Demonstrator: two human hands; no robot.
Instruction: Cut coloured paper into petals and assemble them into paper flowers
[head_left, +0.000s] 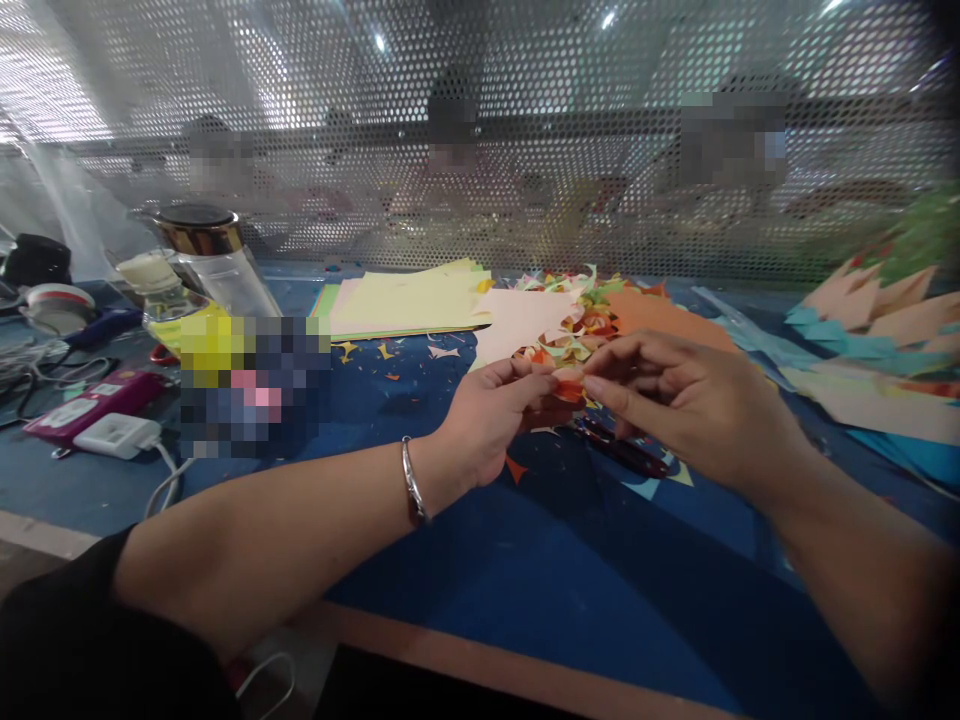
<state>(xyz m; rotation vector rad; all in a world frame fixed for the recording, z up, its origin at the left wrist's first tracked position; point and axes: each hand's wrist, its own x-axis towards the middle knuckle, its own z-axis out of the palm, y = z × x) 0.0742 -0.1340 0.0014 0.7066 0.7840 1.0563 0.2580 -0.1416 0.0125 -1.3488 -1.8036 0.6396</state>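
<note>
My left hand [491, 415], with a silver bracelet at the wrist, pinches a small orange piece of paper [570, 388] from the left. On the other side, the thumb and fingers of my right hand [667, 395] close on the same piece. Fingers partly cover it, so its full shape is hidden. Just behind the hands lies a heap of curled, coloured paper scraps [592, 320], beside a pale pink sheet [521, 318] and an orange sheet [656, 318]. A slim dark red tool [630, 452] rests on the blue table below my right hand, its kind unclear.
A stack of coloured paper [412, 300] lies at the back. On the left stand a bottle of yellow liquid [169, 310] and a clear tumbler [229, 270], near a white charger [118, 436] and cables. Folded paper shapes [885, 310] sit at right. A perforated metal screen [525, 190] closes the back.
</note>
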